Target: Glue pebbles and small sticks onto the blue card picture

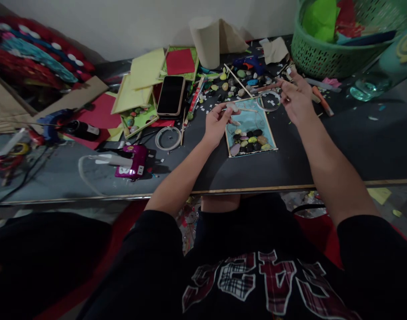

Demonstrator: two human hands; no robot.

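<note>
Over the far left part of a light-blue framed panel [251, 120], my left hand [218, 122] pinches a small whitish stone-like piece [232, 106]. Pebbles [253, 140] in black, yellow and grey cover the panel's lower part, inside a border of pale wooden strips. My right hand [298, 95] is raised to the right of the panel's far corner, fingers closed around a thin brownish stick [269, 87] that points left. Fine thread-like curves show over the blue surface; whether they lie on it, I cannot tell. A roll of clear tape [268, 101] lies near the panel's far right corner.
Loose pebbles [225, 86] and paper scraps litter the back. A phone [171, 97], a second tape roll [168, 138], a purple power socket [133, 162] and a blue glue gun [53, 124] lie left. A green basket [320, 58] and glass bottle [366, 86] stand right.
</note>
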